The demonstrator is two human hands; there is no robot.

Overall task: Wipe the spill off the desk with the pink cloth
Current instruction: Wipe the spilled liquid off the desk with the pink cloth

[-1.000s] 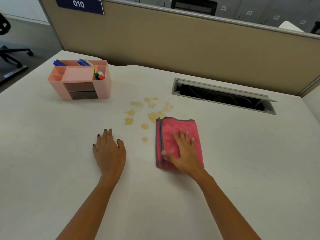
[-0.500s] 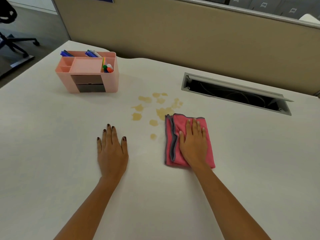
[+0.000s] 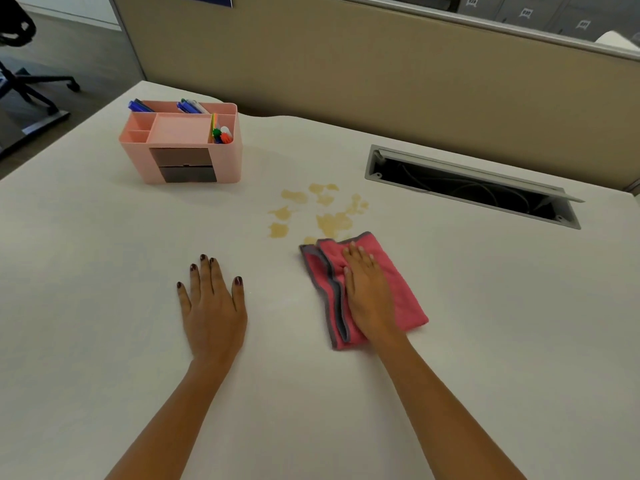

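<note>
A yellowish spill lies in several blotches on the white desk, just beyond my hands. The folded pink cloth with grey edging lies skewed on the desk, its far corner touching the nearest blotches. My right hand presses down on the cloth, thumb tucked at its bunched left fold. My left hand rests flat on the desk to the left of the cloth, fingers spread, holding nothing.
A pink desk organizer with pens stands at the back left. An open cable tray is sunk into the desk at the back right. A tan partition walls off the far edge. An office chair stands on the floor at left.
My right hand has slid the cloth left and forward and turned it; its corner now covers the small nearest blotch. My left hand has stayed flat on the desk.
</note>
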